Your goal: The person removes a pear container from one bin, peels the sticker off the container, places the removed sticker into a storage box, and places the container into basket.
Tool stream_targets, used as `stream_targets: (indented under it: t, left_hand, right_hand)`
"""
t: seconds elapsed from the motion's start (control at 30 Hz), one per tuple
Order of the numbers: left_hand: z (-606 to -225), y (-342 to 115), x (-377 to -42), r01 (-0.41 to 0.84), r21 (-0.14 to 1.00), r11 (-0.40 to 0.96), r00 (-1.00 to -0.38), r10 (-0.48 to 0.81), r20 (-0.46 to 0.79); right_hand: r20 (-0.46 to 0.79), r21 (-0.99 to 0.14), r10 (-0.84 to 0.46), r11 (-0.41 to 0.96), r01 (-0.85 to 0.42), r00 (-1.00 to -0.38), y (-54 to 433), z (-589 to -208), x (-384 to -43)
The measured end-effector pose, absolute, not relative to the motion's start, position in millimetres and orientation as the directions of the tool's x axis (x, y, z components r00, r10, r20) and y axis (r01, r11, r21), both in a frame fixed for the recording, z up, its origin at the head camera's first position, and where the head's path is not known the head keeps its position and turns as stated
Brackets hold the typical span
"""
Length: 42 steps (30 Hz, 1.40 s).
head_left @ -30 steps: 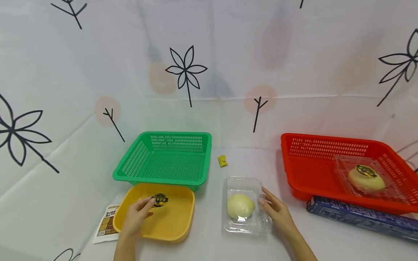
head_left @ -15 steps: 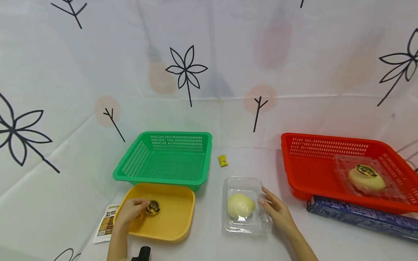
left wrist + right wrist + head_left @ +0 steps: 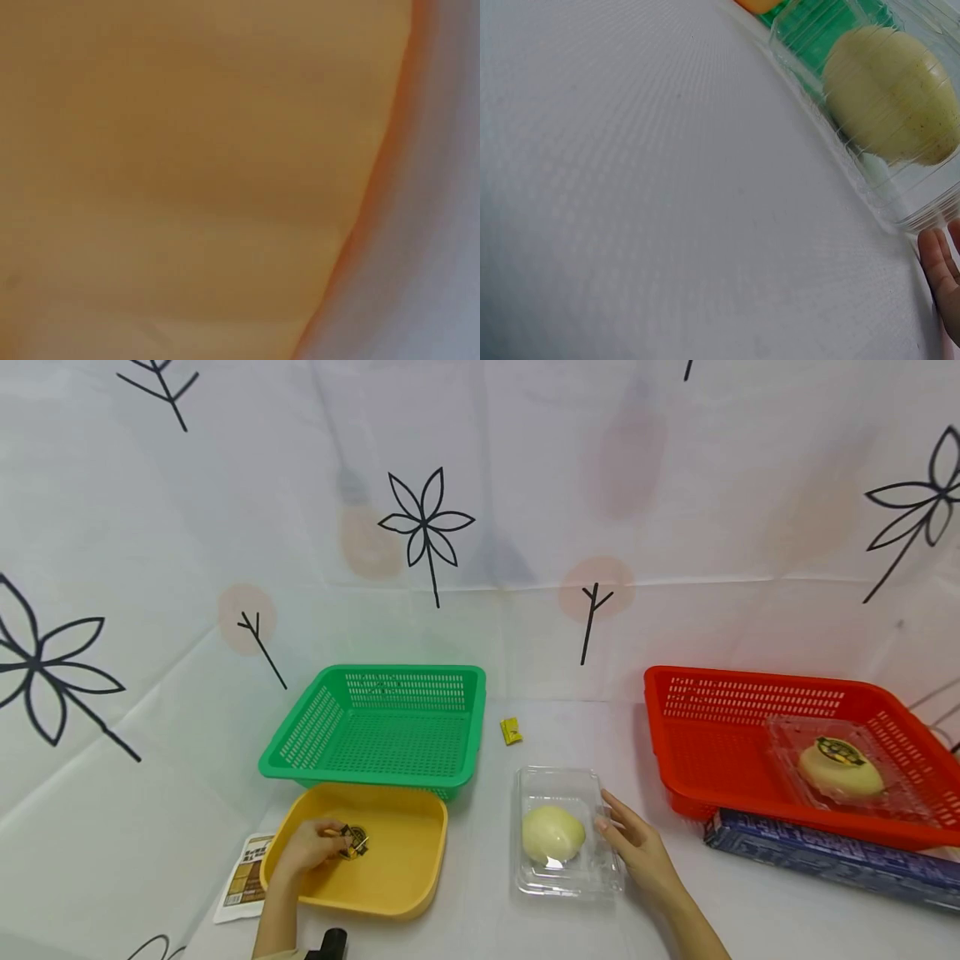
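Note:
Over the yellow tray [image 3: 397,885], my left hand [image 3: 310,846] pinches a round black-and-gold sticker [image 3: 354,842] by its left edge. A clear plastic clamshell box [image 3: 558,781] lies on the table in front of me, with a pale yellow fruit [image 3: 552,837], like a melon, inside. My right hand [image 3: 641,852] rests at the box's right side, its fingertips touching the edge. In the right wrist view the fingertips [image 3: 931,259] meet the corner of the box. The left wrist view holds only the blurred tray wall [image 3: 225,150].
Behind the tray stands a green basket [image 3: 408,735]. On the right, a red basket [image 3: 712,743] holds another clear box with a stickered fruit [image 3: 843,768]. A long blue carton [image 3: 825,860] lies before it. A yellow sachet [image 3: 511,731] and a printed packet [image 3: 247,885] lie on the table.
My left hand has moved left and slightly down over the yellow tray, and the sticker has moved with it and now looks tilted. My right hand and the box have stayed put.

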<state>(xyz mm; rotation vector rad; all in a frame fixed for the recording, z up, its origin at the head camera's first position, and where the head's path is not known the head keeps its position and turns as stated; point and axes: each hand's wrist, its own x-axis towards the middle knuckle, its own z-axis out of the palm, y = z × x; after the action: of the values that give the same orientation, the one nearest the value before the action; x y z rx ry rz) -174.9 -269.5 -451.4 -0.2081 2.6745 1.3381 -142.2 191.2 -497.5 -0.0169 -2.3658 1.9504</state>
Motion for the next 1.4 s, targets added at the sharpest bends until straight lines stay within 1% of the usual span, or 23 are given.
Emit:
stream_targets:
  t: [0.27,0.5,0.57,0.83,0.93,1.1,1.27,1.4]
  left_hand:
    - [-449.8,-272.0,-175.3,-0.177,0.776,0.605,-0.975,-0.002,-0.221]
    - [-452.7,-273.0,-176.7,-0.107,0.777,0.62,-0.98,0.068,-0.189]
    - [-453.1,-272.7,-176.8,-0.108,0.781,0.614,-0.977,0.078,-0.197]
    - [-450.1,-269.8,-176.6,-0.115,0.751,0.65,-0.976,0.065,-0.206]
    - [-450.6,-271.5,-177.4,-0.112,0.767,0.632,-0.972,0.092,-0.218]
    - [-454.4,-277.4,-181.0,-0.094,0.825,0.557,-0.952,0.193,-0.239]
    - [-454.2,-279.8,-183.4,-0.136,0.862,0.489,-0.923,0.254,-0.29]
    - [-452.6,-279.2,-182.1,-0.145,0.873,0.465,-0.911,0.282,-0.301]
  right_hand:
    - [0.037,-0.98,0.06,0.2,-0.024,-0.998,190.5,-496.7,-142.6]
    - [0.036,-0.978,0.066,0.209,-0.021,-0.997,190.4,-496.6,-142.9]
    - [0.04,-0.977,0.067,0.211,-0.025,-0.997,190.4,-496.9,-142.8]
    - [0.025,-0.975,0.071,0.222,-0.008,-0.997,189.8,-495.4,-142.8]
    - [0.02,-0.974,0.071,0.225,-0.004,-0.997,189.8,-495.3,-142.6]
    - [0.021,-0.973,0.069,0.232,-0.005,-0.997,189.9,-496.4,-142.8]
    - [0.022,-0.972,0.068,0.236,-0.005,-0.997,190.2,-496.6,-142.8]
    - [0.03,-0.975,0.068,0.224,-0.014,-0.997,190.6,-497.1,-142.6]
